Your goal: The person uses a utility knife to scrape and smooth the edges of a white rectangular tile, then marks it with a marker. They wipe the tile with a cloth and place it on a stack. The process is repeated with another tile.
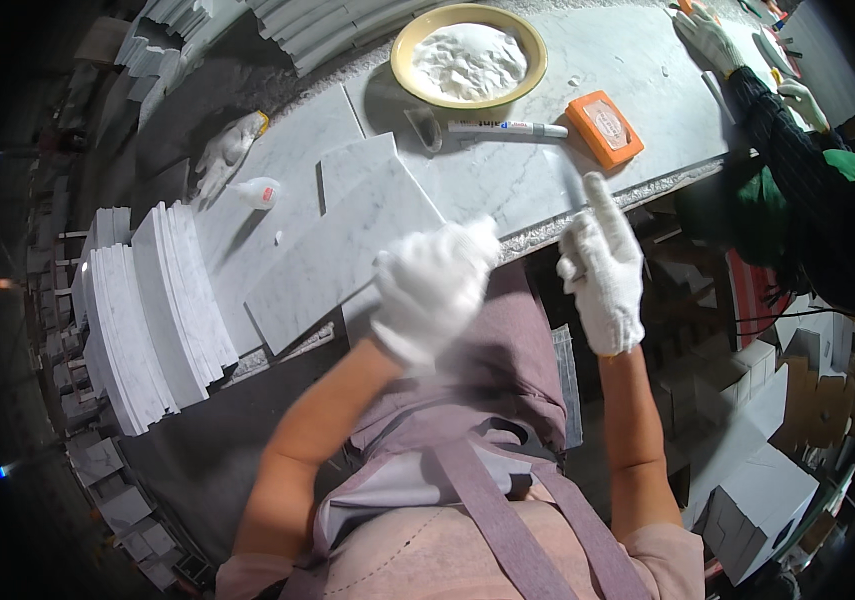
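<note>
My gloved left hand (434,290), blurred, seemingly loosely curled on the marble tile (347,250); right hand (602,268) open, empty. Tile overhangs the bench edge; may slip.

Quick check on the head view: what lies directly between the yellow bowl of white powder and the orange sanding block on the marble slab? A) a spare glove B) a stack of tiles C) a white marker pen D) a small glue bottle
C: the white marker pen lies flat on the marble slab, just below the yellow bowl and left of the orange sanding block.
</note>
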### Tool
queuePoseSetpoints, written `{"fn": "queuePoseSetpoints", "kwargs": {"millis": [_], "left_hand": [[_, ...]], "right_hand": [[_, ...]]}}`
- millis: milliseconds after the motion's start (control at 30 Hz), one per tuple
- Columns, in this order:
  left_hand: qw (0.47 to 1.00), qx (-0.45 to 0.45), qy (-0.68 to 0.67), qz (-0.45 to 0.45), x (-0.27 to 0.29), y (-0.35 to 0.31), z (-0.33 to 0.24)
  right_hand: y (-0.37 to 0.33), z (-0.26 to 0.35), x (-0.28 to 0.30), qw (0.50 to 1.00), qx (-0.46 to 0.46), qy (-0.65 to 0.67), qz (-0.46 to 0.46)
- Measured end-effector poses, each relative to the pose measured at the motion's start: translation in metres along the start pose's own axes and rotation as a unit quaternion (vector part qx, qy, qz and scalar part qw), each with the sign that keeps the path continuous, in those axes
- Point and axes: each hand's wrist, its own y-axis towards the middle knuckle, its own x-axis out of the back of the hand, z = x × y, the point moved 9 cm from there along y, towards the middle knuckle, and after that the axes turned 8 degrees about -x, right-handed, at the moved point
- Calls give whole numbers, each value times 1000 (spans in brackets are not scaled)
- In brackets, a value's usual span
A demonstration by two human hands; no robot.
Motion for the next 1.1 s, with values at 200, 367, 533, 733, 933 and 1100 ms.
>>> {"fn": "queuePoseSetpoints", "kwargs": {"millis": [200, 367, 533, 733, 933, 1100], "left_hand": [[979, 195, -22, 49, 34, 60, 108], [959, 198, 55, 192, 20, 124, 146], [953, 166, 65, 246, -16, 140, 169], [950, 208, 59, 227, -13, 132, 182], [971, 220, 73, 54, 29, 85, 160], [990, -64, 122, 4, 25, 22, 110]], "right_hand": [[45, 79, -10, 953, 148, -264, 4], [114, 107, -60, 784, 306, -539, -6], [164, 94, -91, 730, 324, -601, 0], [173, 87, -113, 670, 362, -649, 12], [135, 129, -84, 716, 284, -635, -50], [76, 102, -72, 738, 335, -585, 19]]}}
